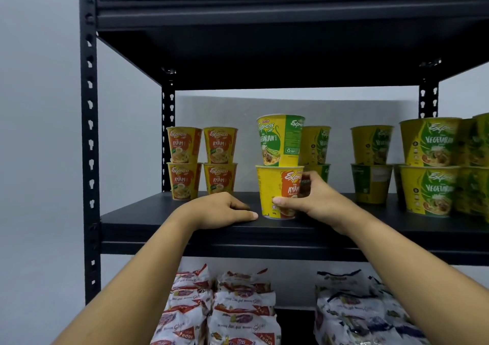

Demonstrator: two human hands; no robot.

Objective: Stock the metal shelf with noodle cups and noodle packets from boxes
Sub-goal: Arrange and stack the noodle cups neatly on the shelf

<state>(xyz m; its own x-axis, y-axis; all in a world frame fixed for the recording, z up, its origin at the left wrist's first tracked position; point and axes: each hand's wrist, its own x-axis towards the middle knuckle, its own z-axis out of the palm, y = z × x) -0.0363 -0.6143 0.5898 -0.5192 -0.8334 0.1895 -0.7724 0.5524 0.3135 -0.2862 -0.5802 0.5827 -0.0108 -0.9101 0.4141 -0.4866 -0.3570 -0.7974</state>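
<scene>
On the black metal shelf [148,220] stands a yellow and orange Ayam noodle cup [275,185] with a green Vegetarian cup [280,140] stacked on top of it. My right hand [315,201] grips the lower Ayam cup from the right, thumb across its front. My left hand [222,209] rests on the shelf board just left of that cup, fingers loosely bent, holding nothing. Two stacks of Ayam cups [201,163] stand at the back left. Stacks of Vegetarian cups [428,167] fill the right side.
Noodle packets lie on the shelf below: red and white packs [225,310] at left, blue and white packs [357,310] at right. The upper shelf board [264,8] hangs overhead. A black upright post [90,133] stands at left, with a grey wall behind.
</scene>
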